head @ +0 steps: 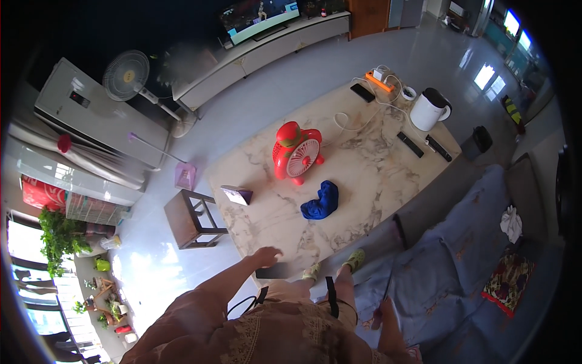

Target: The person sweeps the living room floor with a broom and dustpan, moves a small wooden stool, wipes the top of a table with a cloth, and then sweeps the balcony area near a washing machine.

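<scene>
My left hand (267,257) reaches over the near-left corner of the marble-patterned table (282,232), its fingers loosely bent and nothing visible in it. Just below it lies a flat dark object (272,271), possibly a phone, at the table's edge. Low on the right, my right hand (385,310) grips a thin, long tool with a dark red handle (376,319), perhaps a screwdriver; blur hides its details. A red figure-shaped desk fan (298,152) stands mid-table. Nearer me are a crumpled blue cloth (321,201) and a small folded stand-up card or calendar (237,194).
Toward the table's far end are a white kettle (427,110), an orange power strip (380,82) with loose cables, a black phone (362,92) and two remotes (410,144). A stool (188,218) stands left; a sofa with a blue cover (436,268) lies right.
</scene>
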Demonstrator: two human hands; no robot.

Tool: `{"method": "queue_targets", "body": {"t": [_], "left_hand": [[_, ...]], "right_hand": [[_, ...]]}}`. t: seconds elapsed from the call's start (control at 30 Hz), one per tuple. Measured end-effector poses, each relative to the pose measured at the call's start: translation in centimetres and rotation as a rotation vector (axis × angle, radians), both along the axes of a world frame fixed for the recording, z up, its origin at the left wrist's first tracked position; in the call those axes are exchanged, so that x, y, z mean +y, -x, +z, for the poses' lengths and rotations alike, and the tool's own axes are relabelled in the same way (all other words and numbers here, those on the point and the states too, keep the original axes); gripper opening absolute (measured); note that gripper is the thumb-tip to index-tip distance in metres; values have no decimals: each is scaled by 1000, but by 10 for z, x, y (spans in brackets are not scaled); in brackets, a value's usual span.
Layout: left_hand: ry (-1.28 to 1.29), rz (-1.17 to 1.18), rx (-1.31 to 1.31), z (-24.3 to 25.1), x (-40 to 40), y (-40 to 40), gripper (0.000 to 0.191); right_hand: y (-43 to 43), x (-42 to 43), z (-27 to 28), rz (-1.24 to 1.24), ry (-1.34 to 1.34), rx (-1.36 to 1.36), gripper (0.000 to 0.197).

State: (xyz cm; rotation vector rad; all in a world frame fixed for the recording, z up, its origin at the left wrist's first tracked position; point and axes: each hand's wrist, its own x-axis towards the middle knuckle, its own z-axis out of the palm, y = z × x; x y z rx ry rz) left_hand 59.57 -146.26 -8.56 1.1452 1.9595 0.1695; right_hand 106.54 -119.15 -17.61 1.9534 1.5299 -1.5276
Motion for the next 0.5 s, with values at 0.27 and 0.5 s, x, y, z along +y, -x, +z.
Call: {"method": "queue_targets", "body": {"t": [0.27, 0.5], "left_hand": [[310, 143, -70, -2, -150, -11, 25], [42, 339, -168, -7, -126, -22, 21]], "right_hand": [[-19, -130, 74, -172, 407, 1, 50], [-59, -124, 164, -318, 311, 241, 44]]}}
